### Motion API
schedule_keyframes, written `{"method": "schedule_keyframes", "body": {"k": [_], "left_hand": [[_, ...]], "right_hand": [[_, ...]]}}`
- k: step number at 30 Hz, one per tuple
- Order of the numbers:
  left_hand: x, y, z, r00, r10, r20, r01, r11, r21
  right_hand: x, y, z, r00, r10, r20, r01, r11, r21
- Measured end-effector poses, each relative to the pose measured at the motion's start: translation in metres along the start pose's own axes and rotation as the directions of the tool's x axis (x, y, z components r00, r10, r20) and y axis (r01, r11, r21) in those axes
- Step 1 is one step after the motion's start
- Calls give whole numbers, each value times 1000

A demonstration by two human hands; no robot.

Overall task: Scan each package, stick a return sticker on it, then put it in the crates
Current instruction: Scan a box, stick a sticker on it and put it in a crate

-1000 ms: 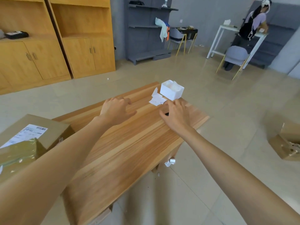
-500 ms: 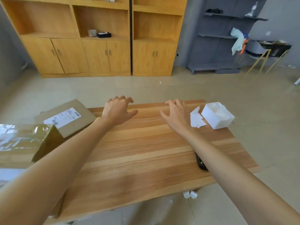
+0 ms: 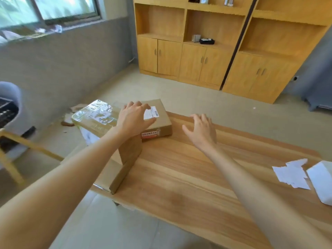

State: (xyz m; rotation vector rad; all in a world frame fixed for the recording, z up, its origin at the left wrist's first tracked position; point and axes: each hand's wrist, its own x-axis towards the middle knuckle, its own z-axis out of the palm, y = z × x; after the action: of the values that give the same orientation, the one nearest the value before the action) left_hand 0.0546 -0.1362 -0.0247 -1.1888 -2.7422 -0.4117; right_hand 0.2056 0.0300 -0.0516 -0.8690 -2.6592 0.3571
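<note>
Tabletop (image 3: 179,177) package (image 3: 161,123) under left hand (image 3: 133,120)

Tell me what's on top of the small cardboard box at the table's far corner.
The small box bears a white shipping label, and the left hand lies over part of its top. A red-printed strip shows on its near side. Whatever lies under the hand is hidden.

Head-worn view, downward over table (image 3: 179,177)

Cardboard packages (image 3: 158,121): three — stacked at the table's left end
Hands (image 3: 133,121): two
White box (image 3: 321,182): one
Paper slips (image 3: 291,173): a small pile — count unclear
</note>
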Motion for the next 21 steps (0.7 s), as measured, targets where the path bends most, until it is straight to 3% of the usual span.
{"method": "schedule_keyframes", "body": {"k": [5, 11, 21], "left_hand": [[-21, -78, -24, 972, -222, -79, 225, 974, 22], [-40, -156, -34, 913, -401, -70, 403, 915, 20], [-18, -215, -3, 874, -480, 82, 486, 867, -112]], "right_hand": [[19, -67, 30, 988, -145, 53, 142, 988, 64], [31, -134, 65, 958, -256, 129, 241, 963, 122], [32, -174, 107, 916, -181, 358, 133, 979, 155]]}}
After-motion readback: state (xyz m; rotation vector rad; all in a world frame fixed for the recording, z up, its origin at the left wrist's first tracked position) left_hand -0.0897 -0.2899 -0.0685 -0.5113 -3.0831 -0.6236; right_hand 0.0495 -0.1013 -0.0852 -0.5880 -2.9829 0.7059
